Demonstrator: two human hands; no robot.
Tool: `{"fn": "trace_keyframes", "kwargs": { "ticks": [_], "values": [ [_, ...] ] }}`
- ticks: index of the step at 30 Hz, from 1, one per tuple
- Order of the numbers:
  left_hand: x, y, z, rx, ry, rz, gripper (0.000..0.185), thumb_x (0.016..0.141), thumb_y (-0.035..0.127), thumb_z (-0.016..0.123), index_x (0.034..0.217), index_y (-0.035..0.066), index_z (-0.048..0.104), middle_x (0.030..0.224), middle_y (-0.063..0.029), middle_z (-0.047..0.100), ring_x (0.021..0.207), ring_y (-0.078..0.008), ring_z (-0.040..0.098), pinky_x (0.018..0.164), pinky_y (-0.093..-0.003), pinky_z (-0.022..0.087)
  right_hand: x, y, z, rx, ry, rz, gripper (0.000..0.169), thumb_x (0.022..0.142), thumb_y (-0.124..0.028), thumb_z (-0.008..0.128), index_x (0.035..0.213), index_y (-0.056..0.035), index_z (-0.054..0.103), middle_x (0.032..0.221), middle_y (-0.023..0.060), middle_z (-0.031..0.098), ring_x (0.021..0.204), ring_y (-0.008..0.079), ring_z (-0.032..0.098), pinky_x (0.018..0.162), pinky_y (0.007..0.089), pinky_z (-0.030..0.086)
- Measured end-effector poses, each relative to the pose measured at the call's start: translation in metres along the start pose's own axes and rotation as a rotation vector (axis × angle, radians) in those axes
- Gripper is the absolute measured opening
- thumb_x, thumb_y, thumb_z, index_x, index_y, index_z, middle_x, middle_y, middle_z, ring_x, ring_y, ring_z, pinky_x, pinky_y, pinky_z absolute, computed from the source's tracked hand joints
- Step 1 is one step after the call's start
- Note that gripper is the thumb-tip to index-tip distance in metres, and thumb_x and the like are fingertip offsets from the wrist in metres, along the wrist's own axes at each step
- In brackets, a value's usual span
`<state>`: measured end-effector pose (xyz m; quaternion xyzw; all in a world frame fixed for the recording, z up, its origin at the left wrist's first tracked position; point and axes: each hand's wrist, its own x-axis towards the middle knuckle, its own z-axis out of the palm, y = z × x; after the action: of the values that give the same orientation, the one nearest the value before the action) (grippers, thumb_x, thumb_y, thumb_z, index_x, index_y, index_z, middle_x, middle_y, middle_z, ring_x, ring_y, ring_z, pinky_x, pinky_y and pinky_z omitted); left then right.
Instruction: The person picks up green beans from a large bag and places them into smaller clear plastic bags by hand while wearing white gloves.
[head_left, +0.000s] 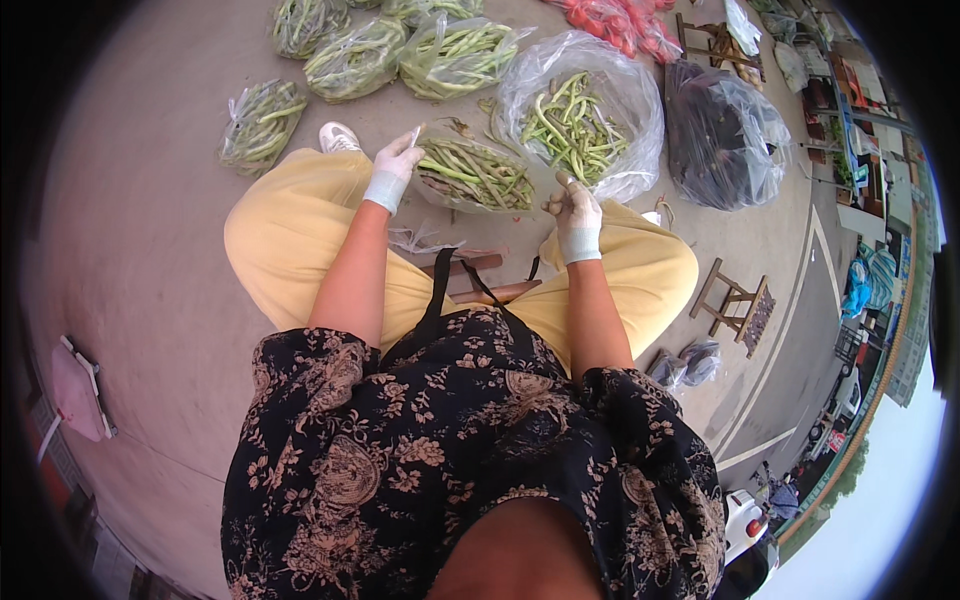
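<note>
Between my two white-gloved hands lies a clear plastic bag of green beans, its ends drawn out to either side. My left hand grips the bag's left end, with a whitish piece of plastic at the fingertips. At the bag's right end my right hand has its fingers curled on the thin plastic. Just beyond my right hand stands a large, wide-mouthed clear plastic bag, with loose green beans inside.
Filled bean bags stand ahead and to the left. A bag of dark produce and red bags are at the right and far side. A small folding stool and small dark bags sit on the right. Plastic scraps lie before me.
</note>
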<state>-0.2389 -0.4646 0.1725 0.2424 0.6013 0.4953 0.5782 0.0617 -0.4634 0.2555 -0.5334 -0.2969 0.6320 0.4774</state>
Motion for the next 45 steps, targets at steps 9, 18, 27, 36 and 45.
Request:
{"fn": "trace_keyframes", "kwargs": {
  "ticks": [9, 18, 27, 36, 45],
  "values": [
    [0.022, -0.016, 0.013, 0.234, 0.025, -0.219, 0.023, 0.081, 0.012, 0.058, 0.102, 0.002, 0.064, 0.089, -0.0014, 0.062, 0.081, -0.0102, 0.053, 0.075, -0.0237, 0.042, 0.04, 0.035, -0.021, -0.042, 0.134, 0.289, 0.027, 0.088, -0.018, 0.052, 0.104, 0.0038, 0.057, 0.084, 0.0106, 0.062, 0.071, 0.0186, 0.06, 0.069, 0.0283, 0.05],
    [0.029, -0.023, 0.03, 0.006, 0.191, 0.041, 0.019, 0.083, 0.014, 0.058, 0.098, 0.004, 0.064, 0.087, -0.0019, 0.063, 0.088, -0.0117, 0.054, 0.081, -0.025, 0.042, 0.06, 0.032, -0.027, -0.095, 0.026, 0.197, 0.034, 0.089, -0.012, 0.05, 0.118, 0.0062, 0.052, 0.079, 0.0079, 0.06, 0.07, 0.0148, 0.057, 0.067, 0.0266, 0.048],
    [0.069, 0.006, 0.019, -0.012, 0.189, 0.041, 0.018, 0.084, 0.016, 0.06, 0.098, 0.005, 0.064, 0.085, -0.0014, 0.063, 0.085, -0.01, 0.055, 0.076, -0.0208, 0.039, 0.097, -0.034, -0.011, -0.206, -0.187, 0.103, 0.031, 0.086, -0.013, 0.051, 0.108, 0.0072, 0.059, 0.075, 0.01, 0.063, 0.067, 0.0161, 0.059, 0.065, 0.0266, 0.049],
    [0.065, 0.015, 0.033, 0.219, 0.123, -0.248, 0.031, 0.085, 0.027, 0.061, 0.109, 0.006, 0.061, 0.101, -0.0011, 0.063, 0.096, -0.0128, 0.056, 0.077, -0.0238, 0.04, 0.221, -0.092, -0.062, -1.348, -0.592, 0.223, 0.052, 0.08, -0.041, 0.048, 0.114, -0.0048, 0.061, 0.113, 0.018, 0.061, 0.105, 0.0303, 0.057, 0.091, 0.033, 0.043],
    [0.028, 0.044, 0.063, 1.342, 0.437, -0.002, 0.059, 0.079, 0.039, 0.06, 0.126, 0.005, 0.049, 0.117, -0.023, 0.054, 0.108, -0.0351, 0.053, 0.094, -0.0392, 0.041, 0.279, -0.033, -0.184, -1.413, -0.572, 0.008, 0.057, 0.079, -0.034, 0.05, 0.128, -0.0043, 0.048, 0.12, 0.0222, 0.055, 0.112, 0.0336, 0.052, 0.095, 0.0366, 0.04]
  ]
}}
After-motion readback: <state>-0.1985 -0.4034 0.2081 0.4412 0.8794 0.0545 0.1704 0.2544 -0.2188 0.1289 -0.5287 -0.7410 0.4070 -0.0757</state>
